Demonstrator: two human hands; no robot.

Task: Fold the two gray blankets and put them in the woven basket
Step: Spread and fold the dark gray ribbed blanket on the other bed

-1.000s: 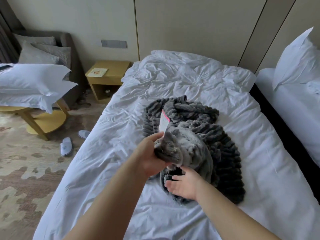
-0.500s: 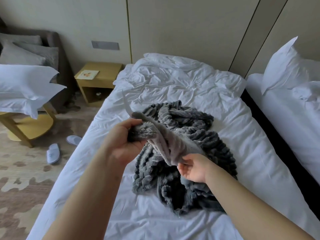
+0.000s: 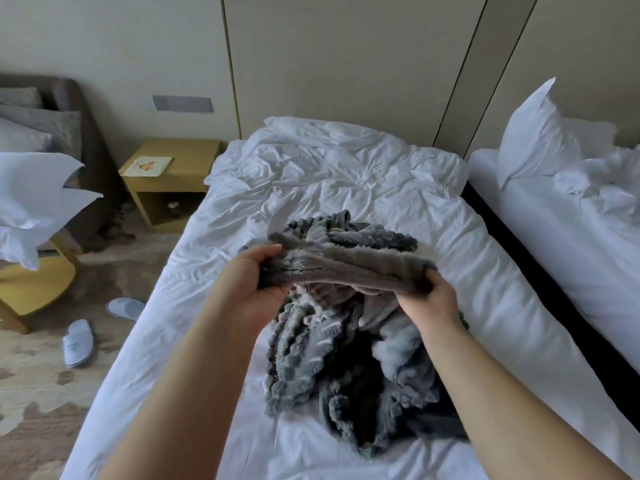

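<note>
Nearest you, your left hand [image 3: 258,282] has its fingers curled round one end of a raised edge of the gray blanket [image 3: 346,375]. Your right hand [image 3: 427,299] grips the other end of that edge. The strip between your hands runs nearly straight, which looks like a way to find a clean hem and its corners before the first fold.

Below your hands the rest of the blanket hangs down and lies crumpled on the white bed [image 3: 346,174], so the mattress takes its weight. Folding has not begun in earnest. You cannot tell whether that heap is one blanket or both.

Just beyond your left hand a pale strip, perhaps a label [image 3: 277,220], sticks up, too blurred to read. Farther off stand a wooden nightstand [image 3: 169,174] to the left and a second bed [image 3: 571,237] to the right. The woven basket is out of view.
</note>
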